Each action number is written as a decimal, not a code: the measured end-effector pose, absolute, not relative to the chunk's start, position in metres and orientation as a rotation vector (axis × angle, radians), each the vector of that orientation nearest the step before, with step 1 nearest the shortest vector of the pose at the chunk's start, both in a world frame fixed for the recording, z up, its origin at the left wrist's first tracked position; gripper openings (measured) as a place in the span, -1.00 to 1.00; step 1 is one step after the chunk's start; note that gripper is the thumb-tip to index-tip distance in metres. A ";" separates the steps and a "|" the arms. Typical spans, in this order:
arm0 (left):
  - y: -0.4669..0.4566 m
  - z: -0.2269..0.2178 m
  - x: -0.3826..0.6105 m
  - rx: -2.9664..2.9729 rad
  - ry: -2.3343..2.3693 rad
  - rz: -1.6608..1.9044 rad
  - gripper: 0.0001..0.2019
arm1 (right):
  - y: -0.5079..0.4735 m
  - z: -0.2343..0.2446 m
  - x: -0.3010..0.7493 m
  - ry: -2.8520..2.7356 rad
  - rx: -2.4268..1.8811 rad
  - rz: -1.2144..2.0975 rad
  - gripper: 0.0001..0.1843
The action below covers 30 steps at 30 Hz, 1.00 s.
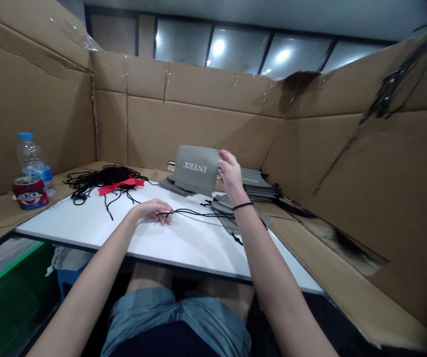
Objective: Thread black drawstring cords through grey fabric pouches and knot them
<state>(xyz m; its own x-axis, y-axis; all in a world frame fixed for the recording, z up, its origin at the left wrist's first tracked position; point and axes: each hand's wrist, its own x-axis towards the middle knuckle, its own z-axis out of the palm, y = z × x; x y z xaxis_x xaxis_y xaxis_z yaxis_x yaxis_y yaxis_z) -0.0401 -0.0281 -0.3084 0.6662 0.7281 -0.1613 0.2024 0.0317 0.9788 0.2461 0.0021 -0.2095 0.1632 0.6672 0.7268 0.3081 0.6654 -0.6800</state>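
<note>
Left hand [152, 210] sits at the near middle of the white counter [187, 253], its fingers [166, 213] closed on a black cord [200, 213]. The cord's long axis runs rightward, nearly level, toward the right hand [231, 173]. That hand, nearer the counter's far edge, grips the side of a grey INTEX paper bag [196, 169], held upright, print upside down. Stacked grey bags [258, 186] lie at the counter's far right; tangled black cords [87, 181] and a red strip [120, 186] lie at its far left.
</note>
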 end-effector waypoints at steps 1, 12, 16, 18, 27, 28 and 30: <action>-0.028 -0.309 -0.040 1.516 0.813 0.492 -0.51 | -0.003 -0.216 0.246 -1.359 -0.856 0.356 -0.47; -0.024 -0.311 -0.038 1.505 0.847 0.593 -0.59 | 0.000 -0.314 0.225 -0.959 -0.828 0.893 -0.20; -0.020 -0.314 -0.038 1.450 0.846 0.574 -0.70 | 0.003 -0.322 0.230 -0.945 -0.836 0.913 -0.20; -0.017 -0.316 -0.038 1.380 0.852 0.659 -0.71 | 0.004 -0.324 0.233 -0.943 -0.841 0.912 -0.19; -0.008 -0.318 -0.039 1.356 0.760 0.545 -0.31 | 0.007 -0.330 0.234 -0.909 -0.832 0.854 -0.21; -0.009 -0.317 -0.038 1.378 0.771 0.542 -0.32 | 0.008 -0.331 0.234 -0.914 -0.838 0.839 -0.22; -0.012 -0.316 -0.039 1.444 0.794 0.552 -0.39 | 0.007 -0.332 0.232 -0.936 -0.855 0.815 -0.24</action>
